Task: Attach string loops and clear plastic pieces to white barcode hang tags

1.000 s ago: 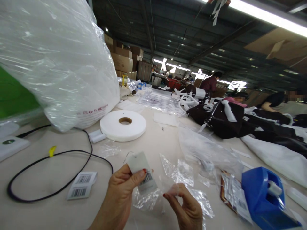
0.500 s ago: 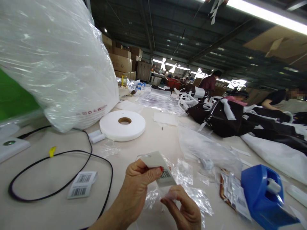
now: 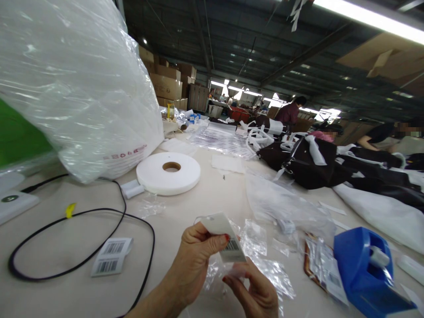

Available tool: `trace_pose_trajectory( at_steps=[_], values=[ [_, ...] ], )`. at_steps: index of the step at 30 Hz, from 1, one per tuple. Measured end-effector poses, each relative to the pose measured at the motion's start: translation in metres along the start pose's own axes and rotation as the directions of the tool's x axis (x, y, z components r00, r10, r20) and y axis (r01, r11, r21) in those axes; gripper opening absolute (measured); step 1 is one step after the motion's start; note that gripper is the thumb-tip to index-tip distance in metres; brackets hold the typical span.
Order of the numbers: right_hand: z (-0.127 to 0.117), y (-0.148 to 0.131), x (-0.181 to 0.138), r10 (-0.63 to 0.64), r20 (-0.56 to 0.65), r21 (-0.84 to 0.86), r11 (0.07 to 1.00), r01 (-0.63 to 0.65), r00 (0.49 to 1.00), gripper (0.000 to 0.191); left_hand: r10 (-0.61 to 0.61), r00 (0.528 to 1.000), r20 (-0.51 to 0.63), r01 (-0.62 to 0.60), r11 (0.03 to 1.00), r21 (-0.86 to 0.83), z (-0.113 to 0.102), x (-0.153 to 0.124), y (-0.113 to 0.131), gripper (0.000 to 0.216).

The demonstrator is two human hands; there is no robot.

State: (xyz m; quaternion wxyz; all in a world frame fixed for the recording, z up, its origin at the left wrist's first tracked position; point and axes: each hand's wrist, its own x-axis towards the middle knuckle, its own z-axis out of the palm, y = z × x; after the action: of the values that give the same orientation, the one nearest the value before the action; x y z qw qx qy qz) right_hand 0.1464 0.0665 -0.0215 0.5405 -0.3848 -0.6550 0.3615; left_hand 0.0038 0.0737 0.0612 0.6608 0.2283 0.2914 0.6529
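Note:
My left hand (image 3: 195, 258) pinches a pale hang tag (image 3: 218, 225) between thumb and fingers. A black-and-white barcode (image 3: 232, 245) shows on the tag's lower part, and a thin loop hangs at its upper end. Just below the tag's lower edge, my right hand (image 3: 253, 287) is closed on what looks like a small clear plastic bag (image 3: 234, 270); its outline is hard to make out. Crinkled clear plastic bags (image 3: 253, 236) lie on the table under and beyond my hands. Left of them rests a sheet of barcode labels (image 3: 111, 257).
A roll of white tape (image 3: 149, 176) lies ahead, beside a large filled plastic bag (image 3: 109, 101). A black cable (image 3: 82, 212) loops on the left. To the right are a blue tape dispenser (image 3: 356, 265) and dark bags (image 3: 308, 165). Co-workers (image 3: 289, 112) are farther back.
Both hands stay close together. My left hand and the tag have shifted slightly right and down, bringing the tag's lower edge nearer my right fingers.

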Motion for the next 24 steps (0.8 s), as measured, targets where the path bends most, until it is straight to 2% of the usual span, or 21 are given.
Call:
trace_pose_trajectory(
  at_steps=[9, 13, 17, 21, 24],
  values=[
    [0.003, 0.004, 0.001, 0.024, 0.027, 0.020, 0.999, -0.025, 0.999, 0.012, 0.032, 0.997, -0.064, -0.034, 0.999, -0.029, -0.006, 0.002, 0.005, 0.009],
    [0.001, 0.003, 0.003, 0.004, 0.040, -0.008, 1.000, -0.004, 0.999, 0.013, 0.020, 0.998, -0.066, -0.021, 1.000, -0.015, -0.006, 0.002, 0.003, 0.008],
    [-0.002, -0.003, 0.005, -0.042, 0.110, -0.062, 0.997, 0.049, 0.993, 0.011, 0.046, 0.998, -0.039, -0.047, 0.998, -0.041, -0.004, 0.007, 0.007, 0.008],
    [-0.004, -0.008, 0.005, -0.089, 0.000, -0.056, 0.994, 0.089, 0.996, 0.010, 0.012, 1.000, 0.001, -0.012, 1.000, -0.024, -0.011, 0.006, 0.018, 0.009],
    [-0.007, -0.009, 0.004, -0.109, -0.057, -0.026, 0.994, 0.107, 0.992, 0.008, -0.071, 0.994, 0.084, 0.061, 0.992, 0.114, -0.023, -0.004, 0.022, 0.005]
  ],
)
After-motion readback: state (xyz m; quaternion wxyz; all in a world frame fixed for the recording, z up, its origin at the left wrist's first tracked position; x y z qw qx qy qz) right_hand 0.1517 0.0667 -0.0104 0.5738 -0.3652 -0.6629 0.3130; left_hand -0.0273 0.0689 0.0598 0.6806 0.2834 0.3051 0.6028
